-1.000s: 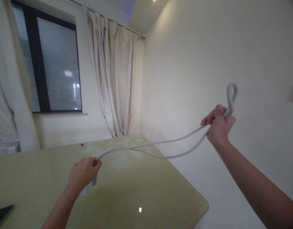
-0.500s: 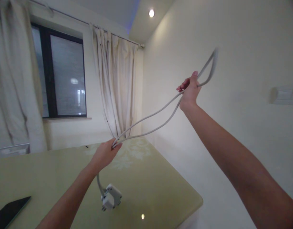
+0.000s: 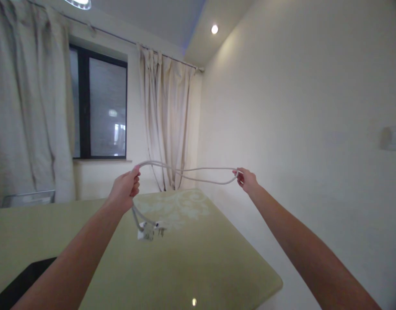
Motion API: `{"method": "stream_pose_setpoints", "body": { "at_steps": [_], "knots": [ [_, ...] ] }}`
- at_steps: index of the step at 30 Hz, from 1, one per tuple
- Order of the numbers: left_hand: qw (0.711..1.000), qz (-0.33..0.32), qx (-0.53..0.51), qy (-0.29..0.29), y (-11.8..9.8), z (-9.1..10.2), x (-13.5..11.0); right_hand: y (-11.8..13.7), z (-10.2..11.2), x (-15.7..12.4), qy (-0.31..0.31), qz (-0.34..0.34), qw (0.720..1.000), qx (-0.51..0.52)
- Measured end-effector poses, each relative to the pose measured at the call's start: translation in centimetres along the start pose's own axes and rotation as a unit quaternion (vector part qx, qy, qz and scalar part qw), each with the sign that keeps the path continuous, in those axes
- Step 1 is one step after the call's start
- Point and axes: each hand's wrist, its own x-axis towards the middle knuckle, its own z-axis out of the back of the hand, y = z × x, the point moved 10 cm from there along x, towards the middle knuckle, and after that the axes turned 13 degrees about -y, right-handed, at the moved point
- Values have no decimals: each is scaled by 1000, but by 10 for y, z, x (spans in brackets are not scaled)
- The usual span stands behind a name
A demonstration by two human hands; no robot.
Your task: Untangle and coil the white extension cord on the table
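A pale grey power cord is stretched in a long, narrow loop between my two hands, above the far part of the table. My left hand is closed in a fist around its doubled strands. Below that fist the cord's ends hang down, with a white plug and a second end with prongs dangling over the tabletop, slightly blurred. My right hand pinches the far end of the loop, near the wall, at about the height of the left.
The pale green table has a white floral pattern and a rounded right corner. A dark flat object lies at its left, partly behind my left forearm. Beyond are curtains and a window; a plain wall rises on the right.
My right hand has come down from high on the right, and the loop now runs nearly level. My left hand has risen and turned, and the hanging plugs have lifted with it.
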Motion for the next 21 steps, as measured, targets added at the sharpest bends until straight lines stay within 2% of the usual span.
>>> {"method": "stream_pose_setpoints", "body": {
  "at_steps": [2, 4, 6, 8, 10, 12, 14, 17, 19, 21],
  "knots": [
    [1000, -3, -3, -1, -8, -4, -1, -25, 0, -7, 28, 3, 999, -43],
    [999, -21, 24, 25, -16, -14, -6, -46, -5, -17, 70, 11, 994, -85],
    [990, -69, 102, 63, -28, -27, -13, -60, -16, -30, 119, 26, 986, -117],
    [968, -139, 195, 78, -41, -39, -18, -65, -36, -49, 172, 48, 974, -138],
    [949, -188, 243, 69, -55, -46, -21, -60, -62, -73, 225, 73, 961, -141],
    [944, -205, 250, 67, -66, -53, -24, -45, -93, -103, 279, 114, 946, -124],
    [947, -199, 241, 77, -75, -59, -28, -15, -127, -141, 343, 210, 911, -87],
    [959, -177, 191, 110, -88, -67, -39, 17, -165, -182, 367, 292, 883, -25],
    [971, -150, 142, 123, -93, -66, -45, 19, -187, -198, 385, 280, 879, -20],
    [979, -122, 106, 121, -93, -60, -46, 8, -205, -207, 413, 228, 881, -30]
  ]
}}
